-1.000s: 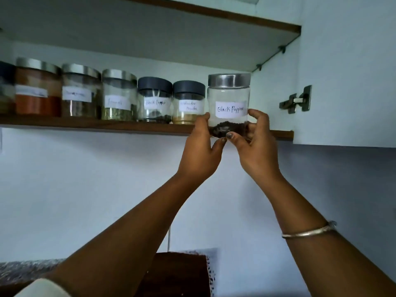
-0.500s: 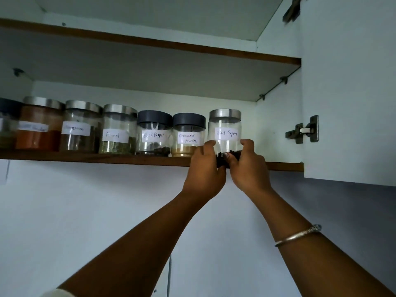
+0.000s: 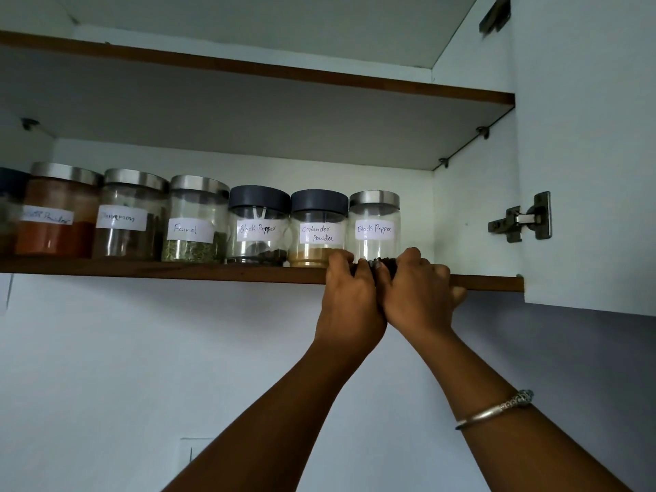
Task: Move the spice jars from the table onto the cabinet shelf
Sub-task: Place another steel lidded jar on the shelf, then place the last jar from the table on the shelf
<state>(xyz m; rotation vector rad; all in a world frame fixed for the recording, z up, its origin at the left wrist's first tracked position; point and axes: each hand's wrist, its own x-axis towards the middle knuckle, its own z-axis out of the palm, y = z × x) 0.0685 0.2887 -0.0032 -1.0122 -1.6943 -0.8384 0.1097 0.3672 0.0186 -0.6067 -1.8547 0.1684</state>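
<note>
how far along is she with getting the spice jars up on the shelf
Done: six labelled jars, from the chilli jar to the coriander powder jar, stand in a row on the shelf. In hand: the left hand and right hand hold the steel-lidded black pepper jar at the row's right end. Left: letting go; the table is out of view.

Light: dim, cool, soft daylight (source unseen)
Shadow: dark under the upper shelf (image 3: pixel 248 111)
Glare: faint on jar lids (image 3: pixel 374 198)
Edges: wide-angle bowing, leftmost jars blurred
</note>
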